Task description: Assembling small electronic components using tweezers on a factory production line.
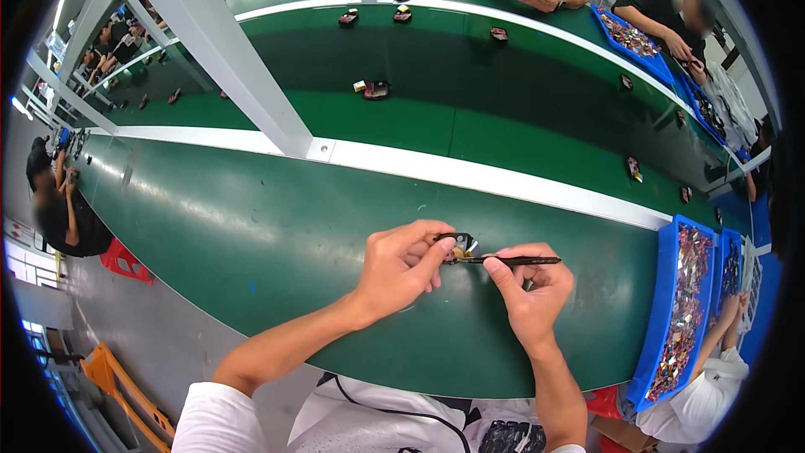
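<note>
Over the green worktop (293,226), my left hand (402,264) pinches a small black plastic housing (463,240) with reddish and pale bits inside. My right hand (534,294) grips black tweezers (535,260) between thumb and fingers. Their tips reach leftward to the lower part of the housing, close to my left fingertips. Whether the tips are closed on a part is too small to tell.
A blue tray (662,310) full of small reddish parts stands at the right. Beyond a white rail (470,180), several small assemblies, one a black and red piece (376,91), lie on a green belt (402,130). A white post (226,50) rises left. Co-workers sit around.
</note>
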Demonstrator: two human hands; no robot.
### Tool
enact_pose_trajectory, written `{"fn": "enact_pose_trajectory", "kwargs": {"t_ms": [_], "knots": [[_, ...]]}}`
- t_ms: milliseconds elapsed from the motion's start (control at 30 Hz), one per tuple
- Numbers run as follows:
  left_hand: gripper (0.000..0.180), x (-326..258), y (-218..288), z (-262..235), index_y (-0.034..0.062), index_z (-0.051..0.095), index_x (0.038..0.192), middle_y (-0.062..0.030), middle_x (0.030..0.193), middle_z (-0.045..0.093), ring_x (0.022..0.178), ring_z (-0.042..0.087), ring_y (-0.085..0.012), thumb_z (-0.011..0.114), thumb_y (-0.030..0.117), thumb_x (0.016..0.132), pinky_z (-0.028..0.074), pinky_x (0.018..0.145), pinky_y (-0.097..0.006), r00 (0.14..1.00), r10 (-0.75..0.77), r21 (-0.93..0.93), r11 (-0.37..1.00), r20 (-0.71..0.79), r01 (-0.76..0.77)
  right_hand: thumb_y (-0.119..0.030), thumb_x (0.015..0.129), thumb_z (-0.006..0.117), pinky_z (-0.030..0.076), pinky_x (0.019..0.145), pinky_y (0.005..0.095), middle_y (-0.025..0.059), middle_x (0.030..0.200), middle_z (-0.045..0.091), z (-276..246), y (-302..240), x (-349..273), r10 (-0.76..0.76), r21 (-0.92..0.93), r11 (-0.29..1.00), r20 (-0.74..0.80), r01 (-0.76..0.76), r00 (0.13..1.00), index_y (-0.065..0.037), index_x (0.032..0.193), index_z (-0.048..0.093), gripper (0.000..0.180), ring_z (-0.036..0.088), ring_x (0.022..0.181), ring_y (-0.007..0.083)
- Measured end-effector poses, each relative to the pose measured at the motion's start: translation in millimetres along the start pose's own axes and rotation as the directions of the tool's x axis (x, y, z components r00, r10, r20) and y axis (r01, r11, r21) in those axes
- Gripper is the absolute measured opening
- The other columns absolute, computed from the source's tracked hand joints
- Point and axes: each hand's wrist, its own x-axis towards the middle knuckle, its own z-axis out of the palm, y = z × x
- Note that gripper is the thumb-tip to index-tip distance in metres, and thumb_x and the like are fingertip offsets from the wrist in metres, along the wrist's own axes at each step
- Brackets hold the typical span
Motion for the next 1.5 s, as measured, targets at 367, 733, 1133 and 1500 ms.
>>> {"fn": "enact_pose_trajectory", "kwargs": {"t_ms": [367,733,1133,1500], "knots": [[0.016,-1.4,-3.8,7.1,-0.0039,0.068,0.111,-0.01,0.084,0.072,0.057,0.066,-0.0109,0.066,0.0,0.096,0.05,0.045,-0.024,0.999,0.025,0.006,1.0,-0.02,-0.025,0.002,0.084,0.081,0.025,0.045,0.0176,-0.0047,0.064,0.059,-3.6,-2.3,-0.3,0.121,0.018,0.992,0.021,-0.122,0.992,0.003,0.092,0.07,0.013,0.04,0.049,-0.0027],[0.016,-3.2,0.1,10.8,-0.0041,0.068,0.111,-0.0107,0.088,0.071,0.059,0.067,-0.0118,0.066,0.001,0.096,0.052,0.048,-0.024,0.997,0.079,0.028,0.996,-0.008,-0.079,0.004,0.085,0.08,0.024,0.045,0.0172,-0.0056,0.064,0.057,-6.1,-4.3,0.6,0.219,0.098,0.97,0.038,-0.222,0.975,0.003,0.092,0.069,0.012,0.038,0.05,-0.0032],[0.021,-0.3,-0.4,6.0,-0.0084,0.064,0.119,-0.015,0.092,0.073,0.065,0.071,-0.0158,0.062,0.0,0.099,0.058,0.053,-0.027,0.997,0.015,-0.045,0.999,0.079,-0.012,0.005,0.086,0.078,0.027,0.048,0.0169,-0.0055,0.065,0.058,-9.4,-16.1,5.4,0.374,0.18,0.905,0.099,-0.386,0.922,0.003,0.091,0.069,0.01,0.042,0.054,-0.0027],[0.029,7.6,3.6,-2.5,-0.0113,0.062,0.12,-0.015,0.094,0.071,0.064,0.072,-0.0195,0.058,0.012,0.104,0.057,0.052,-0.027,0.922,-0.257,-0.273,0.901,0.288,0.337,0.005,0.083,0.081,0.027,0.046,0.0175,-0.0019,0.065,0.062,-9.0,-4.5,-2.0,0.114,0.178,0.976,0.078,-0.126,0.99,0.002,0.089,0.069,0.013,0.042,0.051,-0.0017]]}}
